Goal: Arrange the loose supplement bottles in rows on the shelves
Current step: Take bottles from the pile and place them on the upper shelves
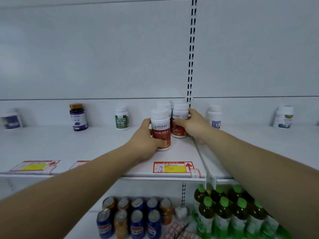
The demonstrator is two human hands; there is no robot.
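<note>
**A:** The left hand (pixel 146 135) curls round the front bottle (pixel 160 130). The right hand (pixel 193 125) wraps the second bottle (pixel 179 121), just beside it.

**B:** Where?

**A:** Centre of the frame, upright on the upper shelf (pixel 103 149), with two back bottles (pixel 164 104) close behind.

**B:** Which step?

**A:** Squaring up the rows, I'd judge. Next, both need to slide back snug, labels forward, above the price tag (pixel 170 167).

**B:** Their look?

**A:** White caps and shoulders, red labels below.
</note>
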